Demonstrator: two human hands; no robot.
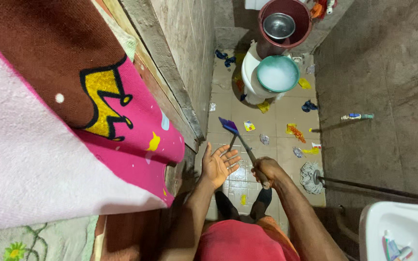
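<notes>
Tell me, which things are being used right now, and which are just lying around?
In use: broom, held in right hand; left hand open beside it.

Lying about: wrappers on floor, mop, green basin, red bucket.

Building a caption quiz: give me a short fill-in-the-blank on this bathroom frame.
1. The right hand grips the handle of a ____ with a purple head.
2. The left hand is open, palm up, and holds ____.
3. The teal basin rests on the white ____.
4. A string mop lies on the tiled ____.

Missing words: brush; nothing; toilet; floor
</notes>
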